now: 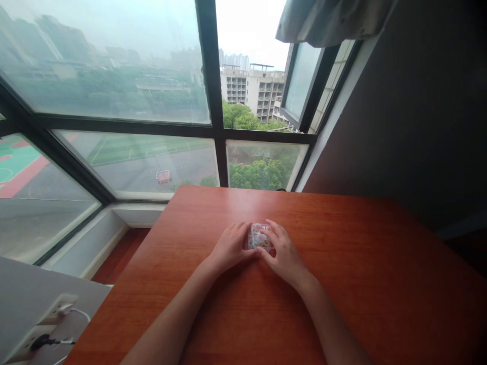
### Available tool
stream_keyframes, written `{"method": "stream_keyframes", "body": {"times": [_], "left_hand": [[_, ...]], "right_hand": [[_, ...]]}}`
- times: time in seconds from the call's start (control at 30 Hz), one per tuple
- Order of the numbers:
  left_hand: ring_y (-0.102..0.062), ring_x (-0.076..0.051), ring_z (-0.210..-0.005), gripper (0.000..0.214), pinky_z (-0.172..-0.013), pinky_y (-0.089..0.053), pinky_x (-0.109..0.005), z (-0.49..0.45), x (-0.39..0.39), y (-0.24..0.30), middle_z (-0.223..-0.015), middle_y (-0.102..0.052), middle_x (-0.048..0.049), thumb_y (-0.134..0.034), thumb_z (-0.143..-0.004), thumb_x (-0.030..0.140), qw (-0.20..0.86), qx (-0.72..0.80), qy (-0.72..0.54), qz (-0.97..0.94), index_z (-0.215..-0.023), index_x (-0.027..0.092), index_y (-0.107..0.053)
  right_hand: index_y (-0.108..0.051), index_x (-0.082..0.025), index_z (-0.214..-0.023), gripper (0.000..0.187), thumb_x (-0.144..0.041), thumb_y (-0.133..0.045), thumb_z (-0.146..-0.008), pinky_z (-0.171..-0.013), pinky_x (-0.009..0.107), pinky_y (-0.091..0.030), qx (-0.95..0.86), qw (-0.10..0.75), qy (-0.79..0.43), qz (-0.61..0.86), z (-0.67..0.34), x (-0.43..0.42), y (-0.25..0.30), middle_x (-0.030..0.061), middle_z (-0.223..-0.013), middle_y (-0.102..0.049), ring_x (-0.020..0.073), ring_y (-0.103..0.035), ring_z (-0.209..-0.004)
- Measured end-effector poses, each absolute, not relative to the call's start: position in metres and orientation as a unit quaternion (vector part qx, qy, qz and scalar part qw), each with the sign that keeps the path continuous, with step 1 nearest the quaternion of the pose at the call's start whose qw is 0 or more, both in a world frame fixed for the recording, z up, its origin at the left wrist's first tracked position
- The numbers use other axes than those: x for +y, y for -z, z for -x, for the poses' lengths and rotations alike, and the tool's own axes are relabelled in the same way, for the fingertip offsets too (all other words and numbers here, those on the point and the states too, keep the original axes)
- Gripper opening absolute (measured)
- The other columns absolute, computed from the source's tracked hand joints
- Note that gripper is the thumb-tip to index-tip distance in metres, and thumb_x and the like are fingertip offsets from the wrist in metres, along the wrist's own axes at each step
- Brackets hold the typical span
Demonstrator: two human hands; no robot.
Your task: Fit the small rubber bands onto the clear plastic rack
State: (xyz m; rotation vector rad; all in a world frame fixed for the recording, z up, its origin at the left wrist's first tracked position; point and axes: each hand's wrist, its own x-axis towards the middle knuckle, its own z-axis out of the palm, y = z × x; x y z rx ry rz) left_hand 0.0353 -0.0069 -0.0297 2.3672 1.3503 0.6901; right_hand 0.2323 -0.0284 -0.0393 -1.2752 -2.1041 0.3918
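Note:
A small clear plastic box (255,236) rests on the reddish-brown wooden table (213,213), with small white and yellowish items showing through it. What those items are is too small to tell. My left hand (233,246) curls around the box's left side, its thumb along the near edge. From the right, my right hand (282,252) grips the same box, with fingers over its far right corner and the thumb at the near edge. The two thumbs almost meet in front of it. Parts of the box's sides are hidden behind my fingers.
Beyond the table's far edge stand dark-framed windows (218,91), one pane open at upper right. A grey curtain (331,20) hangs above it. A dark wall (411,116) slopes along the right. At lower left, wall sockets (57,309) hold plugged-in cables.

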Motion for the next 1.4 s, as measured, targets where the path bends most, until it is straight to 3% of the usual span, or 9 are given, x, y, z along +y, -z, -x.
{"method": "stream_keyframes", "body": {"times": [0.13,0.37,0.8,1.4], "left_hand": [[-0.055,-0.028,-0.106,0.064,-0.091,-0.044,-0.040,-0.035,-0.007,0.030,-0.118,-0.060,-0.0095,-0.074,-0.070,0.050,0.169,0.466,-0.245,-0.833,-0.121,0.020,-0.051],[-0.054,-0.027,-0.108,0.066,-0.093,-0.043,-0.040,-0.035,-0.009,0.031,-0.121,-0.058,-0.0089,-0.076,-0.069,0.043,0.162,0.462,-0.237,-0.839,-0.124,0.021,-0.048],[-0.051,-0.029,-0.117,0.081,-0.098,-0.041,-0.043,-0.030,-0.011,0.029,-0.133,-0.053,-0.0097,-0.077,-0.068,0.040,0.195,0.444,-0.205,-0.850,-0.138,0.023,-0.039],[-0.054,-0.028,-0.112,0.075,-0.096,-0.042,-0.040,-0.032,-0.011,0.025,-0.125,-0.058,-0.0087,-0.077,-0.067,0.045,0.205,0.444,-0.207,-0.847,-0.131,0.024,-0.045]], "right_hand": [[-0.051,-0.021,-0.130,0.049,-0.033,-0.061,-0.083,-0.113,0.046,-0.031,-0.810,0.281,-0.170,0.486,-0.239,-0.028,0.039,0.0121,-0.149,-0.033,0.0277,-0.030,-0.138],[-0.056,-0.023,-0.124,0.045,-0.032,-0.064,-0.081,-0.109,0.040,-0.037,-0.802,0.285,-0.204,0.484,-0.249,-0.024,0.036,0.0098,-0.136,-0.046,0.0235,-0.044,-0.128],[-0.062,-0.023,-0.118,0.043,-0.026,-0.070,-0.076,-0.105,0.045,-0.040,-0.823,0.313,-0.197,0.431,-0.250,-0.024,0.031,0.0108,-0.131,-0.054,0.0251,-0.048,-0.123],[-0.061,-0.023,-0.120,0.050,-0.022,-0.074,-0.072,-0.106,0.044,-0.039,-0.814,0.308,-0.219,0.442,-0.247,-0.024,0.034,0.0096,-0.130,-0.054,0.0244,-0.047,-0.123]]}}
